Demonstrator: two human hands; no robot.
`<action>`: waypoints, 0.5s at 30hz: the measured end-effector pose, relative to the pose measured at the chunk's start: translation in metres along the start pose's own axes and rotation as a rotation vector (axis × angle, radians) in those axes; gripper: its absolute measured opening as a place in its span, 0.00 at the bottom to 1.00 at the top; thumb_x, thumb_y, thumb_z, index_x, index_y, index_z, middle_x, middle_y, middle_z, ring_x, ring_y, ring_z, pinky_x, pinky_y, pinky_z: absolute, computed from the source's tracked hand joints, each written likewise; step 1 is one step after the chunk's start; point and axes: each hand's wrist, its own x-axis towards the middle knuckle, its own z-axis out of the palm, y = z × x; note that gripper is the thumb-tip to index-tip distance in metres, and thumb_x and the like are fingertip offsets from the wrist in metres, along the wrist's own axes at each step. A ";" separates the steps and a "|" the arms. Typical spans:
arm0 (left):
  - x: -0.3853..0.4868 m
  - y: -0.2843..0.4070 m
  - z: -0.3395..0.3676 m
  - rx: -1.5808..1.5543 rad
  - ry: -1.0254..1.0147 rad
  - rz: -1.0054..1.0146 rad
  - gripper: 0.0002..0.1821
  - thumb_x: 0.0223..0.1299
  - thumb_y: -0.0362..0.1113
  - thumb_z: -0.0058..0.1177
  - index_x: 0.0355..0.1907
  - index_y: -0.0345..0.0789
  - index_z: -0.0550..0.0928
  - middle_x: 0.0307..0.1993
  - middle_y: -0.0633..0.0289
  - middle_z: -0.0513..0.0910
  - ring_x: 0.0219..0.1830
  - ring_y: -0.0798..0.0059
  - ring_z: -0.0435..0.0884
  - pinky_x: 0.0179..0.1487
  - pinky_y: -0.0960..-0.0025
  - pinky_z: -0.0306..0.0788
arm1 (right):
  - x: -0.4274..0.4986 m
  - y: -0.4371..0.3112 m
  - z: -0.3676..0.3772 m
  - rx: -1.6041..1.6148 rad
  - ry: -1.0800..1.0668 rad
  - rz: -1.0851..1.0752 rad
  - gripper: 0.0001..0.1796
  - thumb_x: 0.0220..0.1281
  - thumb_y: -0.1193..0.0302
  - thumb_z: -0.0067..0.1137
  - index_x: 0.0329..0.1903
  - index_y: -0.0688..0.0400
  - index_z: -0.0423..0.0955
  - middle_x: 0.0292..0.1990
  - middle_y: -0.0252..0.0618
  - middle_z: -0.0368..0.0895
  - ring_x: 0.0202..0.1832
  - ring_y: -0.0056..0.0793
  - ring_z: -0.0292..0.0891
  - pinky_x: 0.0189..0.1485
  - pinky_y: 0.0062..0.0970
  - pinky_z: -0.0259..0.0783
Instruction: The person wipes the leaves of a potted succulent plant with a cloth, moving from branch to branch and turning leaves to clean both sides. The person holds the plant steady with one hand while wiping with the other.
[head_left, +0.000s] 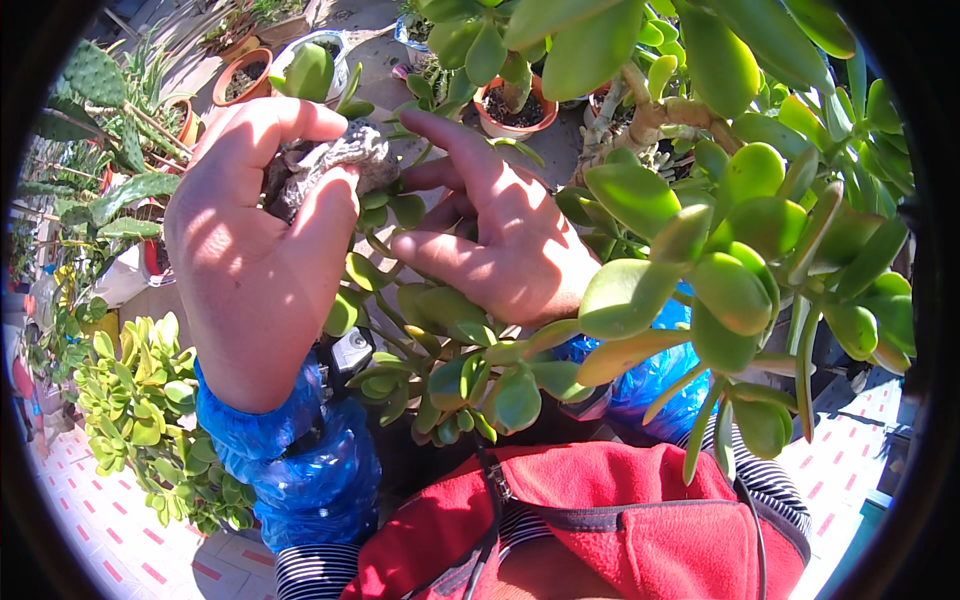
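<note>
My left hand (255, 210) pinches a crumpled grey cloth (337, 161) between thumb and fingers, with part of the cloth hidden in the palm. Just right of it, my right hand (499, 225) reaches in among the stems with thumb and fingers spread. Nothing shows in its grasp, though some fingertips are in shadow behind leaves. Around both hands grows a jade plant with thick, glossy green leaves (634, 199). Lower leaves (517, 397) of the plant hang in front of my body. Blue plastic sleeve covers (300, 450) wrap my forearms.
Terracotta-coloured pots (244, 75) and a white pot (319, 56) stand beyond my hands. A prickly pear cactus (97, 75) rises at far left. Another jade plant (139, 405) grows lower left above the patterned tile floor (142, 540). A thick branch (652, 120) crosses at upper right.
</note>
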 end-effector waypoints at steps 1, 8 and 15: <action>-0.001 0.001 -0.001 0.007 -0.002 0.017 0.13 0.59 0.19 0.59 0.48 0.27 0.83 0.44 0.66 0.84 0.39 0.84 0.78 0.45 0.76 0.74 | 0.000 -0.002 0.001 -0.051 0.006 -0.020 0.49 0.64 0.70 0.72 0.83 0.61 0.56 0.58 0.56 0.84 0.48 0.37 0.86 0.51 0.35 0.82; 0.005 -0.002 0.008 0.135 -0.059 0.048 0.13 0.58 0.21 0.62 0.47 0.29 0.83 0.43 0.61 0.84 0.41 0.79 0.81 0.48 0.74 0.76 | 0.002 0.007 -0.004 0.007 -0.061 0.008 0.49 0.63 0.69 0.73 0.82 0.62 0.56 0.58 0.54 0.84 0.47 0.36 0.85 0.52 0.36 0.81; -0.001 0.003 0.008 -0.473 0.525 -0.179 0.16 0.60 0.21 0.69 0.51 0.30 0.84 0.43 0.65 0.86 0.41 0.83 0.81 0.45 0.79 0.76 | 0.010 0.028 0.001 0.141 -0.049 0.047 0.38 0.69 0.68 0.69 0.78 0.62 0.66 0.57 0.49 0.84 0.46 0.27 0.81 0.51 0.30 0.79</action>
